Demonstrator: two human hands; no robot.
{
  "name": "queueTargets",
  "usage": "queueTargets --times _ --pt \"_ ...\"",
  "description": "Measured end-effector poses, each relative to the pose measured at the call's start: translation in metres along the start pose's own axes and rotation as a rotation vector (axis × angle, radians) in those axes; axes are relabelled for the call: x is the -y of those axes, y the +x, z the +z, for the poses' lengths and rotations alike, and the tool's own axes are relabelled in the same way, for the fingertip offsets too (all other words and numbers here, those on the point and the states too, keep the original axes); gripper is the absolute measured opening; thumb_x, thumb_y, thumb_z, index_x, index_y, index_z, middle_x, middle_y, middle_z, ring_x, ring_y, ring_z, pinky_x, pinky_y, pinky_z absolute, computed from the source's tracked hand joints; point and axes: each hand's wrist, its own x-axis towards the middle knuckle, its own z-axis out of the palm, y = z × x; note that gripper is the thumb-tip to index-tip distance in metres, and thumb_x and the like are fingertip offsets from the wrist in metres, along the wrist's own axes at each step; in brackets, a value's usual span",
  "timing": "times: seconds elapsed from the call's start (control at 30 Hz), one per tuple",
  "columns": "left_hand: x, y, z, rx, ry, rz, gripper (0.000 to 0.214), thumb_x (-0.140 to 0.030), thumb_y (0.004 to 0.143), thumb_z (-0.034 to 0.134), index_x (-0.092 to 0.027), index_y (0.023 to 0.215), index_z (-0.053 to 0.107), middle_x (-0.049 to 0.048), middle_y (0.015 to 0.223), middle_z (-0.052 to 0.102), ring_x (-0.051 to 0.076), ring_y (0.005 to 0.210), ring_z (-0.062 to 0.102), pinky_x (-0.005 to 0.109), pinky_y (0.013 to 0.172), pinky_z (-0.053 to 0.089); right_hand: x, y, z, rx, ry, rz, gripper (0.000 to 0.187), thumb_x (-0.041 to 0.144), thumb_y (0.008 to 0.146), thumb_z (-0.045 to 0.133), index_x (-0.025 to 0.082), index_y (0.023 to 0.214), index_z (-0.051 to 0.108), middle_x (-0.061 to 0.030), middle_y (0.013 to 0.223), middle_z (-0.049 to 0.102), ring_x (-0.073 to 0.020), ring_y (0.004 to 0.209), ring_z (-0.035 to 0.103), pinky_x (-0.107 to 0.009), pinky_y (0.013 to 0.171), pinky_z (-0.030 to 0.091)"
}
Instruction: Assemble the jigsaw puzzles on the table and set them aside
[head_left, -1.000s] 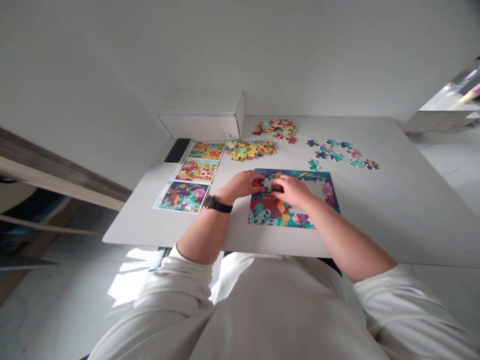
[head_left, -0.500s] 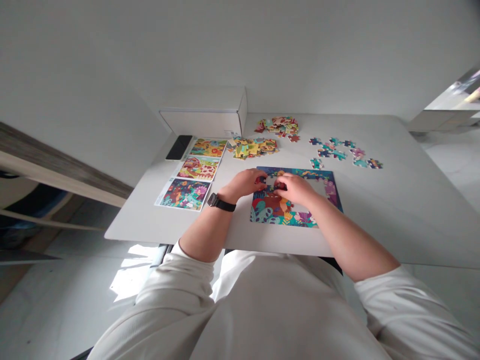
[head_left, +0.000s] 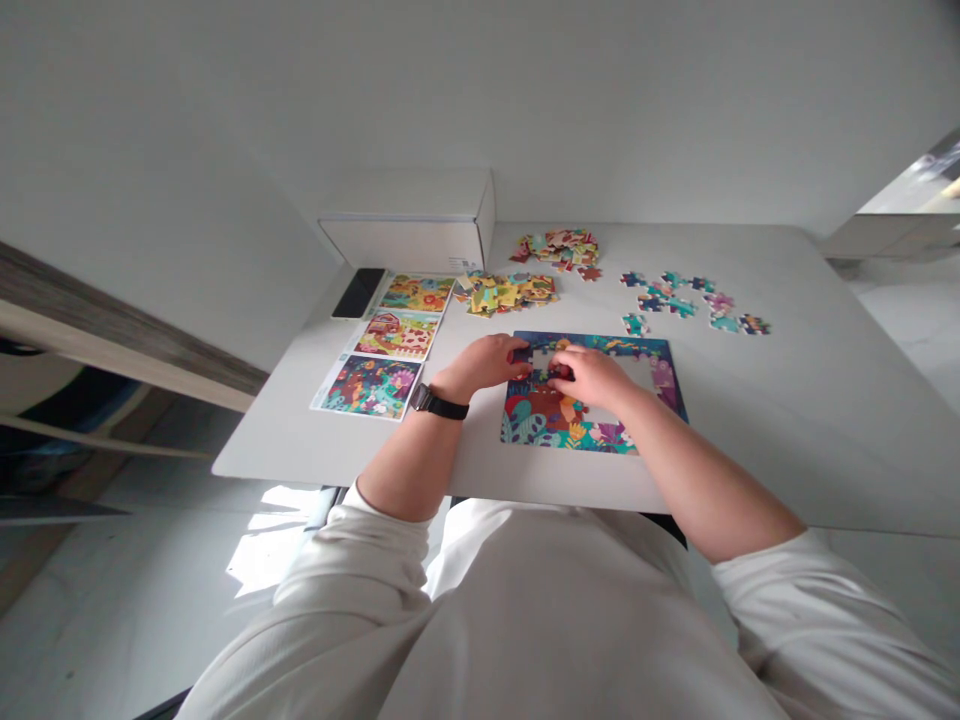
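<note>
A partly assembled jigsaw puzzle (head_left: 592, 430) with a blue border and bright plants lies on the white table (head_left: 787, 420) in front of me. My left hand (head_left: 491, 360), a black watch on its wrist, rests on the puzzle's upper left part with curled fingers pressing on the pieces there. My right hand (head_left: 592, 378) lies just right of it, fingers bent down onto a dark piece (head_left: 559, 373) near a white gap in the puzzle. Whether that piece is gripped or only pressed is hidden by the fingers.
Loose teal and purple pieces (head_left: 686, 302) lie at the back right, a yellow pile (head_left: 506, 292) and a red pile (head_left: 556, 248) behind the puzzle. Three picture cards (head_left: 390, 335), a black phone (head_left: 358, 292) and a white box (head_left: 409, 232) are at the left.
Both hands have stayed on the upper left of the puzzle, shifting only slightly. The view has drifted a little.
</note>
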Motion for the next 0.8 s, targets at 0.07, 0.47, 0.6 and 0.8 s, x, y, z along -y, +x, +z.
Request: queueTargets --times 0.07,0.47,0.6,0.8 --pt "0.000 0.000 0.000 0.002 -0.004 0.006 0.041 -0.045 0.098 0.069 -0.023 0.131 0.078 0.0119 0.120 0.082 0.030 0.111 0.076 0.034 0.093 0.057 -0.002 0.000 0.000 -0.007 0.021 -0.008 0.020 0.032 0.091 0.081 0.023 0.108 0.076 -0.0084 0.107 0.075 -0.0245 0.091 0.069 -0.034 0.078 0.047" --pt "0.007 0.000 0.000 -0.046 -0.064 0.022 0.040 -0.049 0.102 0.064 -0.025 0.129 0.080 0.0098 0.113 0.083 0.027 0.100 0.077 0.031 0.087 0.056 -0.006 0.003 0.004 -0.040 0.417 0.098 0.010 0.032 0.090 0.074 0.024 0.094 0.072 -0.0013 0.084 0.075 -0.0191 0.075 0.067 -0.032 0.075 0.051" --pt "0.010 -0.001 -0.003 -0.071 -0.125 0.050 0.036 -0.041 0.104 0.059 -0.023 0.125 0.082 0.0093 0.111 0.084 0.025 0.098 0.077 0.031 0.089 0.056 -0.003 0.002 0.000 -0.011 0.510 0.049 0.015 0.038 0.090 0.072 0.024 0.095 0.072 -0.0015 0.086 0.074 -0.0189 0.075 0.066 -0.032 0.075 0.051" --pt "0.014 -0.002 -0.001 -0.084 -0.205 0.121 0.037 -0.025 0.098 0.056 -0.023 0.124 0.083 0.0073 0.112 0.084 0.023 0.096 0.076 0.030 0.090 0.056 -0.003 0.003 -0.006 -0.056 0.627 0.056 0.021 0.043 0.090 0.071 0.023 0.096 0.070 -0.0037 0.093 0.075 -0.0200 0.079 0.067 -0.033 0.074 0.052"
